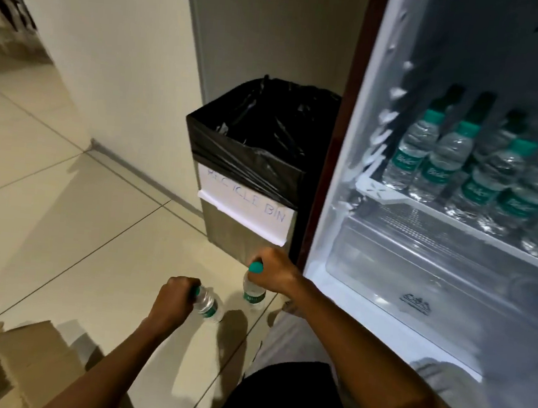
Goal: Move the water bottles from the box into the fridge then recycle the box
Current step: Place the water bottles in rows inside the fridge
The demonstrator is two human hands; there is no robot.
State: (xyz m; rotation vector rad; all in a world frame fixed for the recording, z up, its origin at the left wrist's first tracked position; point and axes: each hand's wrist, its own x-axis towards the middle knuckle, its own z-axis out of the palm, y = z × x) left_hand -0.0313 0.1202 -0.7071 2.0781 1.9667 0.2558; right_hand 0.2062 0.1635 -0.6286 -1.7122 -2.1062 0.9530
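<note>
My left hand grips a clear water bottle by its green-capped neck, low over the floor tiles. My right hand grips a second water bottle just below its green cap, beside the bin's base. The open fridge fills the right side, lit inside. Several green-labelled bottles stand in rows on its white shelf. The open cardboard box lies at the bottom left; its inside is not visible.
A steel bin lined with a black bag and labelled "RECYCLE BIN" stands between the wall and the fridge. A clear drawer sits under the shelf. Pale floor tiles spread to the left.
</note>
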